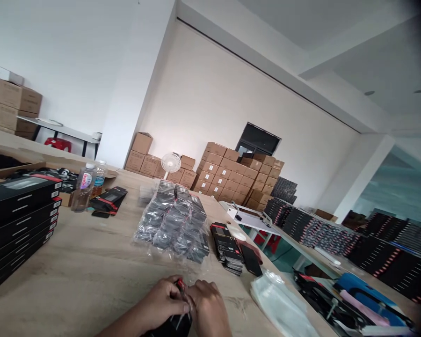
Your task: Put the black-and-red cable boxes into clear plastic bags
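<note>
At the near edge of the table [101, 276], both hands are close together on a black box with a red end [175, 326], which has clear plastic film about it. My left hand [163, 302] has its thumb and fingers closed on the film and the upper end of the box. My right hand [207, 304] is curled against the same end, fingers bent round the film. Its fingertips are partly hidden, and the lower box runs out of view. Just beyond lies a pile of grey-black packs in clear bags [173, 220].
Stacked black boxes [17, 224] stand at left, beside two bottles [82, 187] and an open carton [66, 199]. Flat black cards [228, 248] and clear bags [280, 299] lie at right. Farther off are a white fan [170, 162], brown cartons [228, 173] and more stacked black boxes [382, 252].
</note>
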The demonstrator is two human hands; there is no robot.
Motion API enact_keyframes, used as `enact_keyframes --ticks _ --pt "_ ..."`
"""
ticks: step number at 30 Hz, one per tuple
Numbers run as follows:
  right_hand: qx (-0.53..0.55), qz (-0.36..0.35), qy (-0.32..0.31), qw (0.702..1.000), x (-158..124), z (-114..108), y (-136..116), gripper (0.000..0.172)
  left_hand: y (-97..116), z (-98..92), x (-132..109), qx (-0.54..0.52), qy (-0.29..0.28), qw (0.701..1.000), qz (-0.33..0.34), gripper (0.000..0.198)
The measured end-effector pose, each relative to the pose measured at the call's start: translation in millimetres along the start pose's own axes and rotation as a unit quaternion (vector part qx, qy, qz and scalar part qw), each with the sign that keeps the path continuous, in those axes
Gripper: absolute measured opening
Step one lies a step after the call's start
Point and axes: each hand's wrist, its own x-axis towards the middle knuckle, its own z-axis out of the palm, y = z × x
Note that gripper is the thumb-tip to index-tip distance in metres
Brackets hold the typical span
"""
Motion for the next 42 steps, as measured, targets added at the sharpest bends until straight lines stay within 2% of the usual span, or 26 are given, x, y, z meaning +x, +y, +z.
enact_keyframes --ticks 3,5,8,12,16,18,22,25,28,30,32,34,38,40,42 --pt "0.030 0.016 0.000 0.999 -4.4 6.1 1.8 0.015 0.3 -0.5 1.3 -0.004 -0.001 1.000 -0.017 0.015" --pt "0.041 0.019 0.011 0.999 -7.7 5.5 5.0 0.017 2.8 -0.3 1.1 -0.023 -0.008 1.000 -0.015 0.019" --pt "0.037 0.002 0.044 0.998 -9.7 0.6 5.6 0.017 6.3 0.1 -0.2 -0.028 -0.039 0.999 0.010 0.028" --pt "0.009 -0.030 0.081 0.996 -8.7 -6.0 -0.7 0.016 9.3 0.1 -2.3 -0.003 -0.032 0.999 -0.018 0.027" --pt "-0.038 -0.072 0.129 0.988 -7.4 -9.6 -7.9 0.030 18.4 0.1 -4.6 -0.052 -0.051 0.997 0.037 0.047" --pt "-0.045 -0.082 0.140 0.986 -6.1 -10.9 -11.1 0.034 21.0 0.4 -5.0 -0.057 -0.056 0.996 0.041 0.048" --pt "-0.034 -0.054 0.134 0.989 -4.5 -13.4 -13.1 0.037 12.4 0.6 -3.1 -0.061 -0.048 0.997 -0.007 0.027" --pt "0.023 0.005 0.116 0.993 -7.7 -14.8 -8.6 0.033 3.2 0.0 -1.4 -0.051 -0.033 0.997 -0.045 0.016" --pt "0.096 0.068 0.080 0.990 -13.7 -15.6 -2.3 0.027 2.9 -1.0 -1.6 -0.045 -0.022 0.997 -0.061 0.018" --pt "0.122 0.092 0.072 0.986 -17.2 -15.5 -0.1 0.029 7.0 -1.5 -3.0 -0.041 -0.024 0.998 -0.045 0.025" --pt "0.126 0.094 0.077 0.984 -19.3 -14.7 -0.7 0.032 11.3 -1.7 -4.7 -0.024 -0.043 0.999 -0.012 0.036" --pt "0.116 0.082 0.084 0.986 -19.9 -13.2 -3.5 0.033 13.3 -1.4 -5.8 -0.002 -0.060 0.998 0.004 0.037" --pt "0.074 0.056 0.093 0.991 -19.1 -9.5 -9.9 0.029 10.9 0.3 -5.3 0.019 -0.052 0.998 -0.022 0.022" --pt "0.047 0.040 0.089 0.994 -18.4 -8.9 -12.1 0.027 10.2 0.9 -4.9 0.002 -0.048 0.998 -0.028 0.022" --pt "0.024 0.014 0.087 0.996 -17.2 -10.5 -14.2 0.025 10.7 0.9 -4.9 -0.040 -0.050 0.998 -0.028 0.031"
